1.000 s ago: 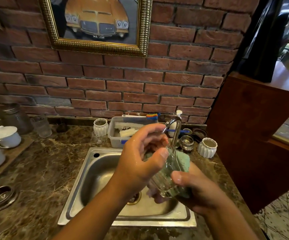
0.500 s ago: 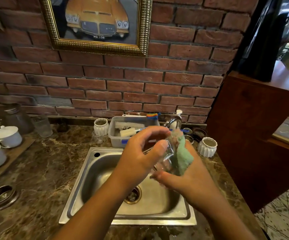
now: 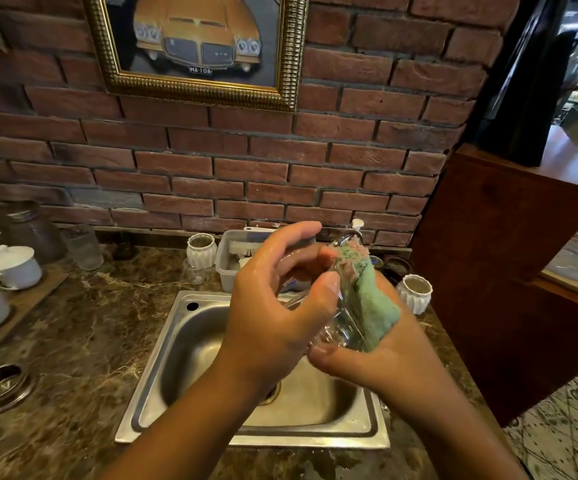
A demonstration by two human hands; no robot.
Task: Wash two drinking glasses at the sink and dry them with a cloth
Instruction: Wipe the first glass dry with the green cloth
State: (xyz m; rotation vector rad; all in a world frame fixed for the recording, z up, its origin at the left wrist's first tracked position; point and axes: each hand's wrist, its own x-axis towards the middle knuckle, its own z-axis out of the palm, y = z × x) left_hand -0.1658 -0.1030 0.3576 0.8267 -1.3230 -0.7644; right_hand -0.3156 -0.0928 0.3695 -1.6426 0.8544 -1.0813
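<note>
Over the steel sink (image 3: 162,362) I hold a clear ribbed drinking glass (image 3: 337,323), tilted. My left hand (image 3: 273,306) grips it from the left, thumb on its side and fingers curled over the rim end. My right hand (image 3: 381,358) holds a green cloth (image 3: 374,299) against the glass's right side, with the thumb under the glass base. The cloth's frayed pinkish end sticks up past my fingers. A second clear glass (image 3: 83,245) stands on the counter at the back left.
The tap (image 3: 344,239) peeks out behind the cloth. A plastic tub with a brush (image 3: 233,258) and two white ribbed cups (image 3: 201,251) (image 3: 415,292) stand behind the sink. White teacups (image 3: 13,266) sit on a board at left. A wooden cabinet (image 3: 488,271) stands right.
Both hands have lifted the glass and cloth up from just above the sink basin to in front of the tap. The cloth now sticks up higher beside the glass.
</note>
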